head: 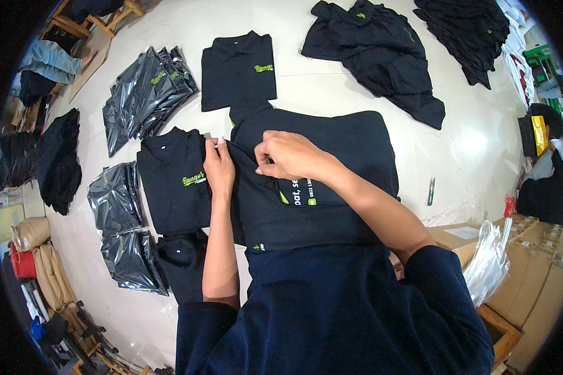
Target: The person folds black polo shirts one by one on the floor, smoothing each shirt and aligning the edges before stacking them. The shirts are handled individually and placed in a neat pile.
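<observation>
A black polo shirt [330, 131] lies partly folded on the white table in front of me, with white and green print showing on its back. My left hand [219, 161] pinches the shirt's edge between thumb and fingers at its left side. To the right, my right hand [288, 154] has its fingers curled on a fold of the same shirt, over the print. Left of my left hand lies a folded black polo shirt [171, 183] with a green and white chest logo. Another folded black polo shirt [237, 70] rests beyond the shirt in my hands.
Folded shirts in clear plastic bags [150, 93] are stacked to the left. A loose black shirt [380, 51] lies crumpled at the far right. Thread snips [431, 191] lie on the table [450, 154]. Clear plastic bags [488, 262] rest on cardboard boxes [511, 281] at my right.
</observation>
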The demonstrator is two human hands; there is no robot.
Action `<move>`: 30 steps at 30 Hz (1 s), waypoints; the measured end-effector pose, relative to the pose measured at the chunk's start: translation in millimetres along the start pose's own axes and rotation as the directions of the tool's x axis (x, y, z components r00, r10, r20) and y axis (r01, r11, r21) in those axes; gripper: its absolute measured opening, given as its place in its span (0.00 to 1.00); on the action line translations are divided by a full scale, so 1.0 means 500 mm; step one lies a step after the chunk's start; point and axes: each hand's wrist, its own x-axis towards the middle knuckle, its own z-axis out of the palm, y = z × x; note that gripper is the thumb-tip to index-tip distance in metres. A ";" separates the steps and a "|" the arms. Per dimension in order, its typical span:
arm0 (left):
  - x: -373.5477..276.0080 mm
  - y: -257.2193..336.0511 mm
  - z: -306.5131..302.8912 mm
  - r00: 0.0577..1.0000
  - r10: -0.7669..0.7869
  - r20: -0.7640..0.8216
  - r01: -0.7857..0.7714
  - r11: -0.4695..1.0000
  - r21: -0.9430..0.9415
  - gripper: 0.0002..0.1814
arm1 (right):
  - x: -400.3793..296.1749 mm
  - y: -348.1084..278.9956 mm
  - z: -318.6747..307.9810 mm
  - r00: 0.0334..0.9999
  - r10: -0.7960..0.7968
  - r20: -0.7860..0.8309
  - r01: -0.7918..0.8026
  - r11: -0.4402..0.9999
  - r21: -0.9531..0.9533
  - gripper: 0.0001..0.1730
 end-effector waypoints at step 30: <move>-0.194 0.141 -0.038 0.581 0.470 0.665 -0.700 0.705 0.114 0.28 | -0.417 0.193 0.009 0.727 0.492 -0.479 -0.354 0.866 0.353 0.12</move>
